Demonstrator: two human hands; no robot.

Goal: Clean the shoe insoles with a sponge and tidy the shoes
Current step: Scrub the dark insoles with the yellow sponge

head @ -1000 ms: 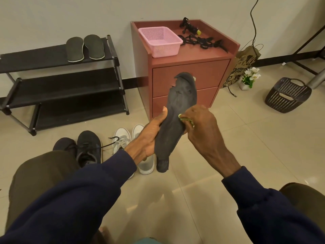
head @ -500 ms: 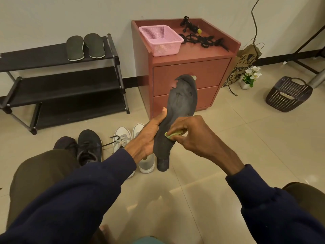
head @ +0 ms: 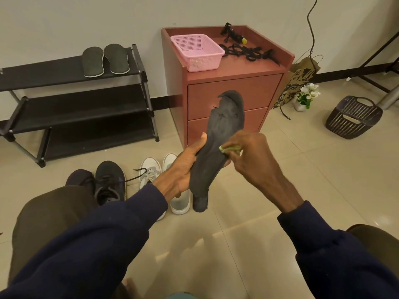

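Note:
My left hand (head: 181, 171) grips a worn dark grey insole (head: 218, 143) held upright in front of me, its torn toe end pointing up. My right hand (head: 252, 158) pinches a small yellow-green sponge (head: 230, 148) against the insole's right edge near its middle. Two more dark insoles (head: 105, 60) lie side by side on the top shelf of the black shoe rack (head: 75, 111). On the floor below my hands stand a pair of black sneakers (head: 103, 182) and a pair of white sneakers (head: 164, 180).
A red-brown drawer cabinet (head: 233, 91) stands behind the insole, with a pink basket (head: 197, 51) and black straps (head: 246, 50) on top. To the right are a paper bag (head: 300, 80), a small white flower pot (head: 306, 96) and a dark basket (head: 354, 117) on the tiled floor.
My right hand with the sponge slid down the insole toward its left side, then came back up to the right edge. My left hand kept the insole nearly still.

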